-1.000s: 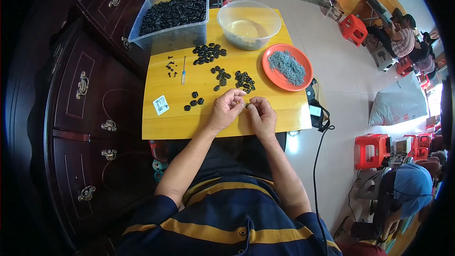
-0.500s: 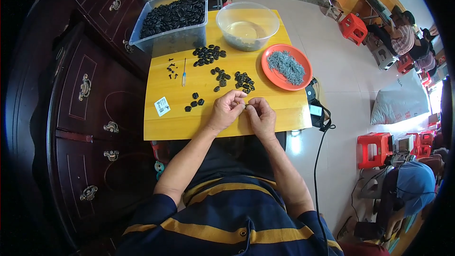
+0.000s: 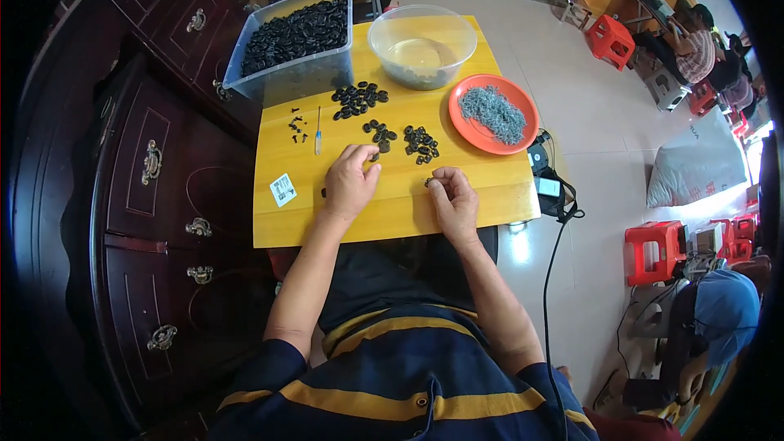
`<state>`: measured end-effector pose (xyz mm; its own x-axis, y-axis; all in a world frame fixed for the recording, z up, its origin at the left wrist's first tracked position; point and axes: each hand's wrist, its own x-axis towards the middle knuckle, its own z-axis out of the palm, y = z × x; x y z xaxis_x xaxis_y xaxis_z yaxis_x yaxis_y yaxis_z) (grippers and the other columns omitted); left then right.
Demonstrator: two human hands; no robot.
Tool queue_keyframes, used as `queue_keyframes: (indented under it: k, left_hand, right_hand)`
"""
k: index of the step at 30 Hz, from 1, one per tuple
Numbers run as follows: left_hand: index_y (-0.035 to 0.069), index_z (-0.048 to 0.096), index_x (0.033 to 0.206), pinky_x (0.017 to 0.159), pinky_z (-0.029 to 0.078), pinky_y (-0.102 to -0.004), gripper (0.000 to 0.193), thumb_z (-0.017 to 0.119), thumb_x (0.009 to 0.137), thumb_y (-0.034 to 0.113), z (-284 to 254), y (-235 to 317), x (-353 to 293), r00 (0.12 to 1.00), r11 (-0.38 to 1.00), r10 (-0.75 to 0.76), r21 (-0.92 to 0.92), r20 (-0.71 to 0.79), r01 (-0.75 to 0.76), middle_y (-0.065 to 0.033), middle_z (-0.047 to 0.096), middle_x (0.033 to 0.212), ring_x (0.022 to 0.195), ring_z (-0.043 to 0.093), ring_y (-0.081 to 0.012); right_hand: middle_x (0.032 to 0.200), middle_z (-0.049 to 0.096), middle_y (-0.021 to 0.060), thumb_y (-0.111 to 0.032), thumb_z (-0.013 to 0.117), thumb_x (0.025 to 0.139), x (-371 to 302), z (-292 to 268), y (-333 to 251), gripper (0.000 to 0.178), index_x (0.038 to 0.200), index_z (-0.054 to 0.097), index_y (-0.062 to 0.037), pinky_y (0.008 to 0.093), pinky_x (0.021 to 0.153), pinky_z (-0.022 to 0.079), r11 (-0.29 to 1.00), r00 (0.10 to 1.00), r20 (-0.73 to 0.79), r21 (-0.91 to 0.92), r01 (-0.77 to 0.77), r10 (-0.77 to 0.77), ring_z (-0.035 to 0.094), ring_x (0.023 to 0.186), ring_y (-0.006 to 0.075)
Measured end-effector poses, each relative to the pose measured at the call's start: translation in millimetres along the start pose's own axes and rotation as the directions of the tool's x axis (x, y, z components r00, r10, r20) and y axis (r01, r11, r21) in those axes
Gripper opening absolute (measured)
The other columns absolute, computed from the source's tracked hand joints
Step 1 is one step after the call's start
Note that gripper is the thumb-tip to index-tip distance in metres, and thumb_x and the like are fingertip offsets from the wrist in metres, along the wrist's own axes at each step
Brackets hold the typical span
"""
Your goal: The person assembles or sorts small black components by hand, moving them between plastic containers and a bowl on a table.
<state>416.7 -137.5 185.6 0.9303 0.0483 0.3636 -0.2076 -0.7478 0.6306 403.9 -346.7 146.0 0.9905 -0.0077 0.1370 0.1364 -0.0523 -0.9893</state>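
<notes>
The left hand (image 3: 351,184), which met the right hand a moment ago, has swung left across the table (image 3: 498,196) to a black oval piece (image 3: 375,158); whether its bent fingers grip that piece I cannot tell. The right hand (image 3: 455,204) has stayed near the front edge, thumb and fingers pinching a small dark piece (image 3: 428,183). Behind, a rectangular bin (image 3: 302,80) is heaped with black pieces (image 3: 298,33), a clear round tub (image 3: 445,33) has dark contents low down, and an orange-red plate (image 3: 466,134) holds piled grey bits (image 3: 494,114).
</notes>
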Motion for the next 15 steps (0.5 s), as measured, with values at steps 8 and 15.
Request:
queue_keyframes:
  k: [8, 15]
  left_hand:
    - [0.007, 0.065, 0.103, 0.081, 0.052, -0.0416, 0.025, 0.072, 0.079, 0.011, -1.7, -1.6, 19.4, 0.995, 0.956, 0.054, 0.284, 0.081, -0.075, -0.0102, 0.067, 0.097, 0.093, 0.065, -0.0294]
    - [0.007, 0.064, 0.102, 0.080, 0.052, -0.0443, 0.021, 0.065, 0.082, 0.008, 9.6, -12.9, 19.1, 0.985, 0.941, 0.117, 0.303, 0.123, -0.150, -0.0122, 0.067, 0.095, 0.092, 0.064, -0.0329]
  right_hand:
    - [0.084, 0.068, 0.0036, -0.004, 0.064, 0.091, -1.3, -0.4, 4.4, 0.012, 0.103, 0.061, -0.0023, 0.0249, 0.074, 0.052, 0.999, 0.998, -0.042, -0.012, 0.053, -0.053, 0.065, 0.079, 0.0093]
    - [0.090, 0.063, -0.0009, -0.001, 0.063, 0.093, -1.5, -0.8, 1.3, 0.012, 0.105, 0.059, -0.0010, 0.0219, 0.078, 0.049, 1.000, 1.000, 0.000, -0.009, 0.030, -0.030, 0.060, 0.084, 0.0065]
